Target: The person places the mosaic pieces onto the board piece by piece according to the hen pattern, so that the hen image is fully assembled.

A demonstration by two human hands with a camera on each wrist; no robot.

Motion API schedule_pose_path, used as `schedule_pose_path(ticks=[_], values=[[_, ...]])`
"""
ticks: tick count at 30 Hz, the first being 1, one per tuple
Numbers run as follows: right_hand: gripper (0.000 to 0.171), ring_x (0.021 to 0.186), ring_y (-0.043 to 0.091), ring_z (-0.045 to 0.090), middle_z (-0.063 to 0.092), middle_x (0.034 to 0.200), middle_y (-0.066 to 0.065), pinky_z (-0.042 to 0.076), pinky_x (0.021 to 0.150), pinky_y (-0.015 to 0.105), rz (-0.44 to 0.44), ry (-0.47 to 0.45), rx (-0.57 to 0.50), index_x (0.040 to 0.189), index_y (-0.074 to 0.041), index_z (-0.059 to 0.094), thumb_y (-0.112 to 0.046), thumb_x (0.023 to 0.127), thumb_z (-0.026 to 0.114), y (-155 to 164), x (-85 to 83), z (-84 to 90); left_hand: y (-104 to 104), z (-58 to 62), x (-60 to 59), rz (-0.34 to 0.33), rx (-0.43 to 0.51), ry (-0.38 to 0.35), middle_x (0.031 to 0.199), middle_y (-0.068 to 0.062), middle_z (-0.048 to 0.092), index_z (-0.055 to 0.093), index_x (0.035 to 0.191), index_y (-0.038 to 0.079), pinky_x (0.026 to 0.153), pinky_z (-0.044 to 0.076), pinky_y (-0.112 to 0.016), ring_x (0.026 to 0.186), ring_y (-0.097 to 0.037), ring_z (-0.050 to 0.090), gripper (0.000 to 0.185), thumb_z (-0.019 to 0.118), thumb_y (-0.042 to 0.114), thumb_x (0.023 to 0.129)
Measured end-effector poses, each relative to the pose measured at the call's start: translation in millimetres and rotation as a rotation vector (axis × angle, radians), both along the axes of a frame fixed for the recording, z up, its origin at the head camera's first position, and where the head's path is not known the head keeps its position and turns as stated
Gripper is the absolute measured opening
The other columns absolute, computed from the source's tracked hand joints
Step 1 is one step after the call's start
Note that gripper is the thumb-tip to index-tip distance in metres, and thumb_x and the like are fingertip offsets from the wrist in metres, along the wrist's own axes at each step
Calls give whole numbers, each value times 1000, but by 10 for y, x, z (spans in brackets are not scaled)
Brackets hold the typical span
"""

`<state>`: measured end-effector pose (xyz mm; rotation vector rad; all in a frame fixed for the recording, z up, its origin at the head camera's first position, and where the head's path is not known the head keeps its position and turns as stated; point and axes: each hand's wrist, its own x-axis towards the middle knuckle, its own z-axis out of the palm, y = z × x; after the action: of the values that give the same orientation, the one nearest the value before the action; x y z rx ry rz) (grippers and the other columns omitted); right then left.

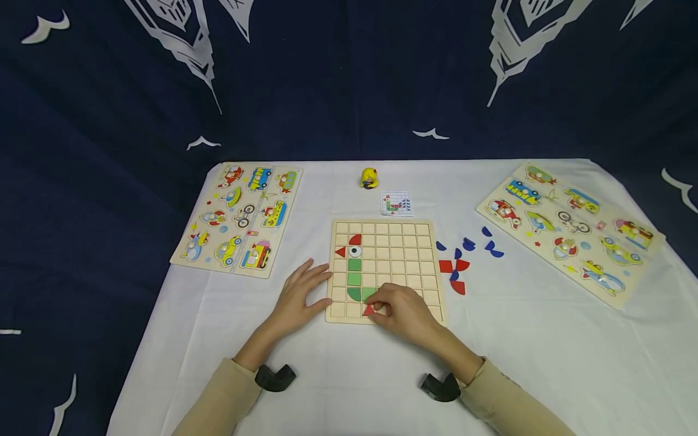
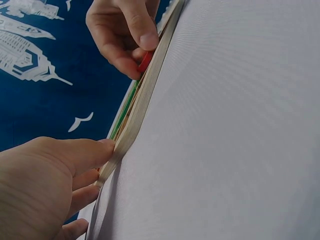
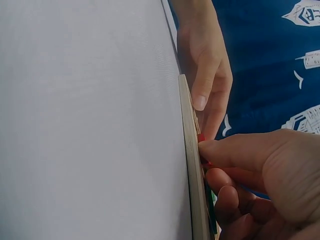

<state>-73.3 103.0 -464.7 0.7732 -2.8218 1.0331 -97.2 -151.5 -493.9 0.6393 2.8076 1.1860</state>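
A wooden grid board [image 1: 403,260] lies on the table. In its lower row my right hand [image 1: 403,312] pinches a red triangle piece [image 1: 368,310] between thumb and fingers; the left wrist view also shows this red piece [image 2: 145,61] at the board's surface. My left hand [image 1: 294,300], fingers extended, touches the board's left edge. Set in the grid are green squares [image 1: 354,278], a green quarter-round [image 1: 354,294], a white eye piece [image 1: 355,251], a small red triangle [image 1: 340,252] and a red quarter-round [image 1: 355,240]. My right fingers partly cover another green square [image 1: 368,292].
Right of the board lie several blue half-rounds [image 1: 468,244] and red pieces [image 1: 445,266]. A pattern card [image 1: 397,203] and a yellow duck figure [image 1: 369,178] are behind it. Vehicle puzzle boards flank it, left [image 1: 218,200] and right [image 1: 556,248].
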Motion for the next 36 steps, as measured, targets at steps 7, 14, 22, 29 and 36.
schedule_pose_path(ticks=[7,14,22,29,36], values=[[19,62,0,48,62,74,-8,39,57,16,6,-28,3,92,-12,78,-10,73,82,18,6,22,7,6,-2,-2,-3,1,148,-8,49,60,133,7,117,15,-60,148,-33,22,53,76,18,84],[20,61,-1,47,61,74,-9,39,57,16,9,-43,4,93,-12,77,-12,74,83,25,7,32,11,15,-1,-5,-5,3,148,-9,50,60,133,7,116,16,-61,148,-33,23,53,76,19,84],[21,64,4,50,62,75,-6,41,57,17,-42,-84,-31,92,-11,76,-8,73,84,95,13,135,22,29,-2,-5,-1,6,148,-9,50,60,132,7,116,15,-61,148,-34,23,53,76,18,84],[20,61,2,45,58,72,-11,39,54,18,-86,-50,-33,94,-9,77,-9,74,82,309,19,275,24,34,0,-2,4,6,147,-10,50,60,132,7,116,15,-61,148,-34,23,53,76,18,83],[19,61,3,48,63,73,-5,39,51,19,-192,60,-54,92,-4,75,-3,74,82,720,-47,406,11,8,2,0,5,8,147,-10,50,60,133,6,116,15,-61,148,-34,23,53,76,18,83]])
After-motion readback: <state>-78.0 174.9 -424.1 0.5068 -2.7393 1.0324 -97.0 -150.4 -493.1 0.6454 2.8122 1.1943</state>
